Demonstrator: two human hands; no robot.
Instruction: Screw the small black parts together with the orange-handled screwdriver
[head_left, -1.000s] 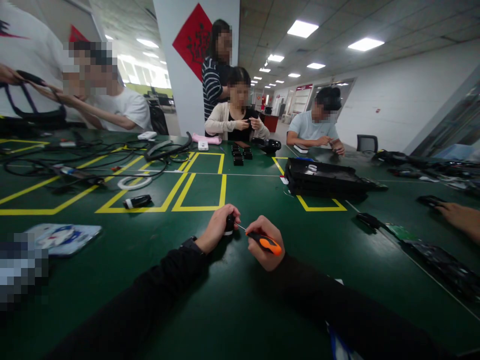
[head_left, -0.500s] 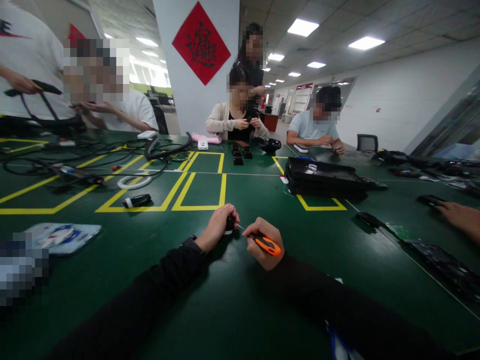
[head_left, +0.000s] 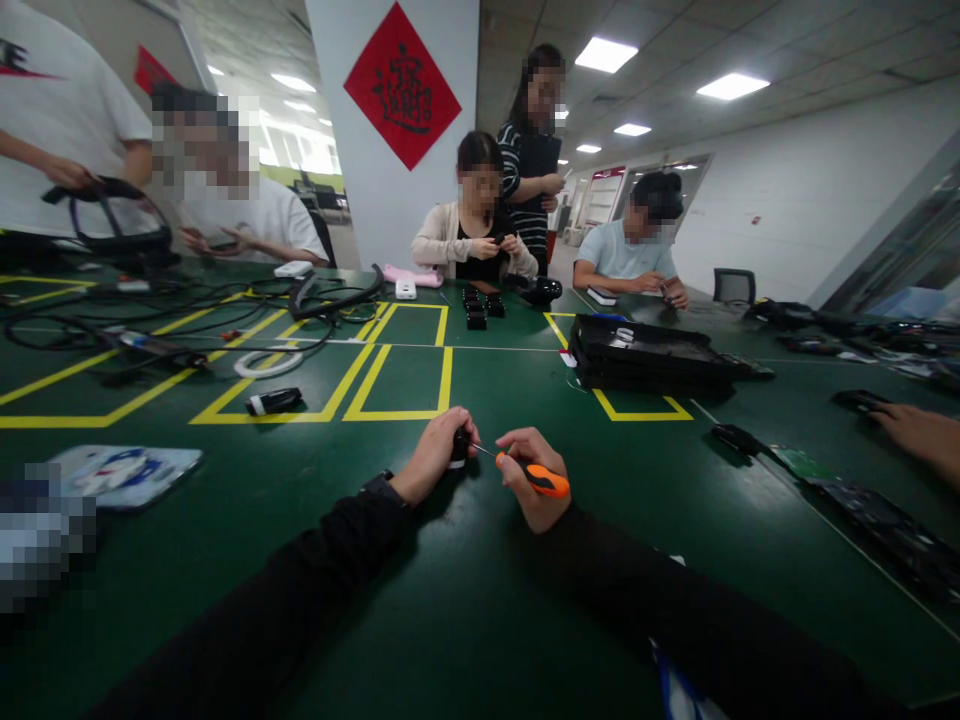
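My left hand [head_left: 431, 460] is closed around a small black part [head_left: 459, 446] held down on the green table [head_left: 480, 600]. My right hand [head_left: 529, 478] grips an orange-handled screwdriver [head_left: 546, 482]. Its thin metal shaft points left and its tip meets the black part. Both of my arms wear black sleeves, and a watch sits on my left wrist. The two hands rest just in front of a yellow-taped rectangle.
A black tray [head_left: 645, 352] lies to the far right, small black blocks [head_left: 480, 305] at the back, cables [head_left: 150, 320] and a black-and-white cylinder [head_left: 274, 402] to the left. A plastic packet [head_left: 124, 470] lies near left. Several people sit or stand around; another person's hand [head_left: 919, 435] rests at right.
My right hand has tilted the screwdriver handle outward and loosened its fingers along it. The standing person at the back has walked right. The left-side person lifted a black strap.
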